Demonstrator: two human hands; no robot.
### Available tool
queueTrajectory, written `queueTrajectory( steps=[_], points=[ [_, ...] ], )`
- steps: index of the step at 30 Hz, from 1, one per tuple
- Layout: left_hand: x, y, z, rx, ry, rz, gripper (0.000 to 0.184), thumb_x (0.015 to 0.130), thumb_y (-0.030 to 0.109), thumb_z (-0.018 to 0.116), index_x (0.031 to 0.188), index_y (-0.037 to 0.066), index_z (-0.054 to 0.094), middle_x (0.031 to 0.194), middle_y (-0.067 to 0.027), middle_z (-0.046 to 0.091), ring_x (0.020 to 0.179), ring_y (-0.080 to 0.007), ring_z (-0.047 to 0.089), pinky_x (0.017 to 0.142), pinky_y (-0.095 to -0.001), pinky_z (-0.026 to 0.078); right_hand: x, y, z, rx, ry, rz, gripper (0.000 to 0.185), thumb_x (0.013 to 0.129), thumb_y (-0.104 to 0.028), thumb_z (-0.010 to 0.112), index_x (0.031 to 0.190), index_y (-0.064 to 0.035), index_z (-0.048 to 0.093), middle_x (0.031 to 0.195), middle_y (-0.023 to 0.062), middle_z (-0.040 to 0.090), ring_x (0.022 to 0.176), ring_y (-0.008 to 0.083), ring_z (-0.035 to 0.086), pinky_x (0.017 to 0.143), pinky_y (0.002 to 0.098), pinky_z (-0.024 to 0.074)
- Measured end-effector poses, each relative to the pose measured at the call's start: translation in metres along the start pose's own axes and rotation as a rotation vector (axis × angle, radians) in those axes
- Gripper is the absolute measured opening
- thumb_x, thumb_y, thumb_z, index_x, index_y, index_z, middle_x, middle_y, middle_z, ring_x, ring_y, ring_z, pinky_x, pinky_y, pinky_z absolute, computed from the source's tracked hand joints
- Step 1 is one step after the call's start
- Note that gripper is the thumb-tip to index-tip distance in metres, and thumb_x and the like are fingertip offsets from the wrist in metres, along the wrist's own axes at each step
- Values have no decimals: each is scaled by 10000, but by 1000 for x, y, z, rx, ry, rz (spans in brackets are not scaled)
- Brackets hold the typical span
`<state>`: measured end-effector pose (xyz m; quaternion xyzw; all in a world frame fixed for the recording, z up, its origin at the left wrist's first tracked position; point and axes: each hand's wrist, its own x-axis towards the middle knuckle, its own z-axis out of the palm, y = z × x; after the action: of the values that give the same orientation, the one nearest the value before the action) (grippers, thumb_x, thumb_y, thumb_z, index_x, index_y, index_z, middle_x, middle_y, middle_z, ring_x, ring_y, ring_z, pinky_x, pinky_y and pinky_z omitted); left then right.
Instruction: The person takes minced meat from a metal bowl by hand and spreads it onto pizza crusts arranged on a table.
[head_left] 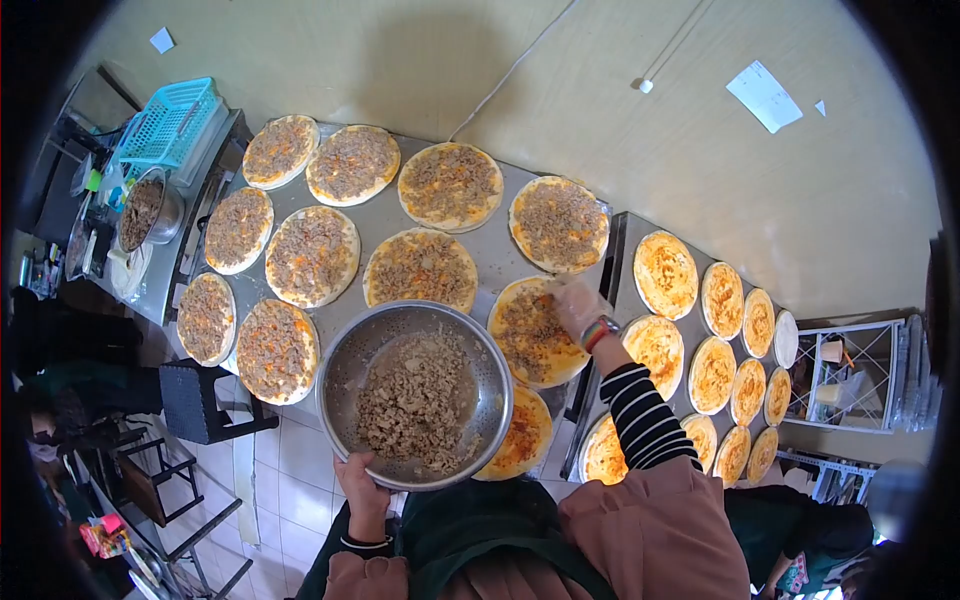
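My left hand [362, 487] grips the rim of a large perforated metal colander [336, 400], which holds a heap of cooked ground meat [415, 400]. In a clear plastic glove, my right hand [578, 308] is over the upper right of a round pizza base [535, 350] partly covered with meat crumbles. Its fingers are blurred and point down, so their closing cannot be made out. Below that base, a sauced pizza base [522, 435] lies partly behind the colander. Meat-topped pizzas [312, 257] stand in rows to the left, and another meat-topped pizza [560, 224] lies just above my right hand.
On the right-hand table, several bases with orange sauce [712, 375] lie in rows. At the far left are a pot of meat [150, 210] and a turquoise basket [172, 120]. A black stool [190, 400] stands by the table. Another person [800, 525] is at the lower right.
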<state>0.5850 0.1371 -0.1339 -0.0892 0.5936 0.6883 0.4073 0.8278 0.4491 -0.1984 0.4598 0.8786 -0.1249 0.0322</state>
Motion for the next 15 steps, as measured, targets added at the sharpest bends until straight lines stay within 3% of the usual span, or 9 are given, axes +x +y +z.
queueTrajectory(
  steps=[1, 3, 5, 7, 8, 15],
  points=[
    [0, 0, 2, -19, -45, 18, 437, 671, -9, 428, 1107, 12, 414, 1016, -124, 510, 878, -246, 549, 765, -370, 492, -2, -12, -10, 0, 3, 5, 197, 793, -92, 465, 912, -130, 619, 953, 107, 573, 911, 272, 578, 793, 338, 482],
    [0, -3, 3, -12, -31, 23, 443, 667, -5, 429, 1110, 9, 414, 1018, -125, 512, 883, -248, 549, 765, -368, 492, -2, -32, -26, -270, -225, -106, 214, 789, -77, 463, 929, -131, 615, 953, 105, 566, 914, 264, 580, 796, 334, 481],
    [-1, -4, -1, -3, -4, 27, 450, 664, 0, 431, 1114, 7, 415, 1019, -127, 515, 888, -250, 549, 766, -366, 493, 1, -21, -16, -224, -204, -141, 235, 782, -66, 466, 962, -129, 603, 967, 103, 558, 917, 256, 583, 791, 333, 484],
    [-2, -5, -5, -9, 12, -16, 516, 651, -29, 436, 1164, 17, 418, 1031, -121, 522, 922, -242, 548, 812, -357, 480, -1, -4, -11, -46, -62, 39, 244, 778, -68, 472, 985, -125, 589, 984, 110, 553, 911, 255, 588, 779, 340, 489],
    [-2, -5, -5, -8, 10, -17, 516, 651, -29, 436, 1164, 17, 418, 1031, -121, 522, 922, -242, 548, 812, -357, 480, -1, 9, -1, -96, -51, 27, 249, 777, -65, 471, 990, -125, 584, 990, 112, 552, 908, 256, 591, 770, 344, 495],
    [-4, -6, -4, 6, -7, 30, 427, 665, 6, 438, 1092, 16, 420, 980, -118, 518, 867, -250, 547, 770, -362, 490, -40, 18, -8, -141, -159, 21, 230, 764, -73, 519, 982, -96, 589, 1000, 111, 564, 877, 284, 577, 770, 358, 485]
  ],
)
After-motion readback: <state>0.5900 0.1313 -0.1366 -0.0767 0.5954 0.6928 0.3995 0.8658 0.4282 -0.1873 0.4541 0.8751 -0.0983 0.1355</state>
